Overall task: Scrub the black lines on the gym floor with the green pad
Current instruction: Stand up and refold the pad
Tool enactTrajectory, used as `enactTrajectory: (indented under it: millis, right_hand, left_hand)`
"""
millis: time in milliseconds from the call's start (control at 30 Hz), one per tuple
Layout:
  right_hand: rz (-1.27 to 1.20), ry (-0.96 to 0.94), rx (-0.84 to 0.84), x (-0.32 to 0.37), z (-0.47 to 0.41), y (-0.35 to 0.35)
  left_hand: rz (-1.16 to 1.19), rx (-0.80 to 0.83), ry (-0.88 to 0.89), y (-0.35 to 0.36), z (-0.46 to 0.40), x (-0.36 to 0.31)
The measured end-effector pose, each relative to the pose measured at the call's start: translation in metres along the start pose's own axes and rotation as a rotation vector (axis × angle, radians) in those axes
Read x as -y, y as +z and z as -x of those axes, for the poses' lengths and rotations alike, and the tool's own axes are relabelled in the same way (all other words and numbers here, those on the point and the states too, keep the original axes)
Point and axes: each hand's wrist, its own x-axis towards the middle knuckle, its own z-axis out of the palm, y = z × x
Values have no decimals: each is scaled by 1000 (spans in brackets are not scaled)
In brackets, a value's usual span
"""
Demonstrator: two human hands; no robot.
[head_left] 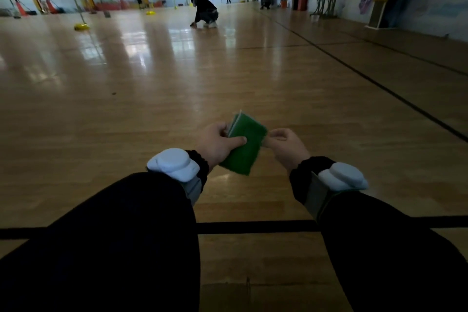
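A flat rectangular green scouring pad (244, 145) is held in the air above the glossy wooden gym floor (126, 119), between both hands. The left hand (217, 143) grips its left edge, thumb lying across the face. The right hand (285, 145) pinches its right edge with the fingertips. A black painted floor line (255, 227) crosses near, under the dark-sleeved forearms, well apart from the pad.

Floor (152, 114): wood boards, glossy varnish, strong window glare. Black line (253, 227): matt. Green pad (247, 144): coarse, fibrous, matt. Wrist units (174, 163): smooth white plastic. Sleeves (114, 235): dark matt cloth.
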Motion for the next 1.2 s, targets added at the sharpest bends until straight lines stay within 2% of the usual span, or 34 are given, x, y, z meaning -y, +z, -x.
enactTrajectory:
  millis: [67, 167, 233, 300, 367, 467, 500, 600, 667, 800, 967, 1033, 1100, 1200]
  right_hand:
    - [39, -37, -39, 1, 1, 9]
    - [-273, 75, 193, 8, 12, 25]
    - [-411, 93, 293, 8, 16, 28]
    - [-489, 89, 290, 2, 16, 26]
    - [-506, 99, 254, -3, 14, 21]
    - [-565, 154, 224, -8, 10, 13]
    - [-571, 158, 220, -9, 9, 11]
    - [-567, 171, 231, -13, 7, 7]
    - [-533, 178, 255, -16, 5, 6]
    - [-499, 190, 234, -21, 3, 5]
    - [-420, 142, 165, -27, -1, 2]
    - [-390, 104, 153, -28, -2, 1]
    - [-347, 50, 175, -28, -1, 2]
    - [-173, -74, 188, -32, -3, 6]
  left_hand:
    - [-67, -95, 96, 3, 1, -5]
    - [-240, -162, 266, 8, 5, -8]
    - [-292, -62, 325, 10, 8, -7]
    - [-391, 95, 358, 11, 13, -8]
    - [-421, 131, 352, 10, 13, -7]
    - [-305, -46, 208, 3, 4, -2]
    - [-260, -59, 150, 0, 0, 1]
    - [-94, 35, -46, -7, -8, 9]
    - [-34, 89, -92, -10, -11, 17]
    - [19, 84, -46, -6, -15, 34]
    - [-57, 58, -16, 6, -18, 42]
    - [-77, 75, -20, 9, -17, 39]
    - [9, 105, -8, 11, -15, 35]
    - [60, 56, 100, 9, -15, 34]
